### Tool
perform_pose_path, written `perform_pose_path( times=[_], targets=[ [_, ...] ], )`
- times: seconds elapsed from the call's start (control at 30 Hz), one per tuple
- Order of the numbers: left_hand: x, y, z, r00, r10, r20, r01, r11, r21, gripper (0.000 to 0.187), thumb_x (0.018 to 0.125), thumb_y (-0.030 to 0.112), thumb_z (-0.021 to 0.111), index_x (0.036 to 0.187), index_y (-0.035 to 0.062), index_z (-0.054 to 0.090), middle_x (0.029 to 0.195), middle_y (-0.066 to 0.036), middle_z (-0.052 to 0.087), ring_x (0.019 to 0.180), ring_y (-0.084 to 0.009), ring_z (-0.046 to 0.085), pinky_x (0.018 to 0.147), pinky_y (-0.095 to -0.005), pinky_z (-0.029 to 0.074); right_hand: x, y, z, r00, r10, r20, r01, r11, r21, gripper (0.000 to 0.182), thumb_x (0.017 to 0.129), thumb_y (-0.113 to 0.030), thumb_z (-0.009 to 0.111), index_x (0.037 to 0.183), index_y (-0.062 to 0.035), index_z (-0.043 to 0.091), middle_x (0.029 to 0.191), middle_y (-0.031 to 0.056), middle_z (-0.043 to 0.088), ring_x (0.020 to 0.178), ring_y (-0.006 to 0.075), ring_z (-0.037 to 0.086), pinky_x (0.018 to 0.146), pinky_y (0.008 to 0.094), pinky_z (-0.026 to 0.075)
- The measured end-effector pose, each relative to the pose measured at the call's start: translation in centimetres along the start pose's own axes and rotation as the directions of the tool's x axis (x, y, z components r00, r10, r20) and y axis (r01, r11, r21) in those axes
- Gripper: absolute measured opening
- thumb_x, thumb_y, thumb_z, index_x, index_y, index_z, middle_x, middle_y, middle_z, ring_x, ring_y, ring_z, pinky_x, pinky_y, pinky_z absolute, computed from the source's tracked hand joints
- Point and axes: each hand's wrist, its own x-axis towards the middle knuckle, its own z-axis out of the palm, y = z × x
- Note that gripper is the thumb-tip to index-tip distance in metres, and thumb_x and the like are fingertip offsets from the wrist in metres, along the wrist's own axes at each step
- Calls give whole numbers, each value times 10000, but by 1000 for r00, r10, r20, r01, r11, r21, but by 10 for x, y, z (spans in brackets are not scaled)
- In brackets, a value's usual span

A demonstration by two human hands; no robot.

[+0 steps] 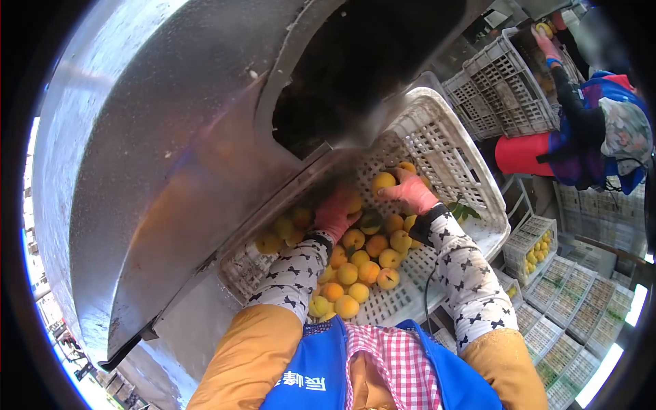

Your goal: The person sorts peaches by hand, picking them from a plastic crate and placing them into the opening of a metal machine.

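A white slatted plastic crate [471, 171] lies tilted in front of me, with many yellow peaches [367, 272] heaped in its middle and lower part. My right hand [414, 193], in a pink glove, is closed round a yellow peach [383, 182] over the far side of the heap. Also in a pink glove, my left hand [333, 217] reaches into the shaded left part of the crate. Its fingers curl against another peach [354, 203], partly hidden by shadow. Green leaves [463, 210] lie at the crate's right side.
A large curved metal machine wall [198, 164] with a dark opening [342, 75] borders the crate on the left and far side. At upper right, a co-worker [581, 130] handles fruit at another crate [502, 85]. Several stacked crates [567, 294] stand at lower right.
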Motion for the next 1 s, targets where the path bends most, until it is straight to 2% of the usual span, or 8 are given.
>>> perform_pose_path(
  times=[0.13, 0.23, 0.33, 0.4, 0.7, 0.77, 0.87, 1.0],
  targets=[
    [28, 19, -51, 979, -154, 137, 179, 965, -190, 679, 802, 386, 787, 1368, 121, 521, 1349, -142, 564, 1194, -283, 579, 1014, -405, 466, -97, -104, 1, 879, -476, 17, 451, 844, 290, 847, 738, -92, 789, 1474, 30, 387, 1365, 120, 535, 1216, 210, 558, 1045, 351, 452],
    [22, 25, -55, 939, -234, 252, 307, 240, -921, 623, 859, 327, 772, 1352, 45, 516, 1173, -94, 628, 1067, -163, 590, 947, -326, 485, -97, -144, 28, 588, -782, -207, 753, 622, -212, 797, 696, -102, 854, 1407, -35, 501, 1297, 111, 582, 1201, 236, 570, 1055, 350, 437],
    [-3, 71, -107, 958, -232, 168, 216, 203, -955, 568, 884, 306, 739, 1346, 58, 521, 1180, -74, 619, 1071, -170, 587, 928, -327, 494, -70, -173, 57, 179, -967, -182, 735, 254, -629, 793, 650, -97, 847, 1380, -67, 535, 1269, 159, 598, 1122, 325, 595, 988, 401, 479],
    [-28, 99, -157, 946, -246, 211, 234, 70, -970, 552, 905, 309, 712, 1362, 74, 508, 1179, -67, 621, 1022, -169, 614, 867, -327, 524, -69, -179, 73, 212, -964, -162, 449, 243, -860, 762, 667, -88, 813, 1379, -80, 540, 1271, 169, 598, 1116, 362, 582, 972, 421, 482],
    [-71, 120, -223, 924, -154, 350, 251, -447, -859, 493, 944, 473, 592, 1196, 50, 609, 934, -101, 664, 785, -203, 656, 726, -328, 554, -37, -176, 81, 190, -947, -258, 468, 318, -824, 561, 778, -152, 771, 1278, -27, 549, 1146, 207, 606, 998, 402, 618, 836, 437, 530],
    [-68, 120, -232, 924, -235, 303, 206, -362, -909, 515, 922, 483, 628, 1188, 43, 610, 838, -107, 667, 724, -225, 662, 691, -336, 559, -38, -204, 72, 373, -871, -320, 746, 487, -455, 536, 780, -178, 777, 1248, -10, 576, 1119, 198, 622, 994, 376, 635, 836, 415, 528],
    [-61, 111, -233, 975, -124, 182, 139, -292, -946, 502, 919, 409, 651, 1227, 19, 586, 1070, -129, 674, 914, -237, 681, 799, -358, 571, -116, -192, 78, 383, -860, -338, 700, 509, -501, 570, 785, -235, 786, 1267, -2, 593, 1121, 188, 639, 1017, 331, 644, 875, 394, 517],
    [-39, 152, -258, 953, -205, -224, -220, 42, -975, 567, 871, 314, 744, 1323, 45, 530, 1197, -109, 624, 1078, -233, 617, 948, -349, 506, -135, -145, 78, 693, -701, -166, 670, 712, -209, 673, 803, -296, 784, 1364, -3, 555, 1214, 179, 623, 1146, 276, 608, 1009, 354, 470]
  ],
)
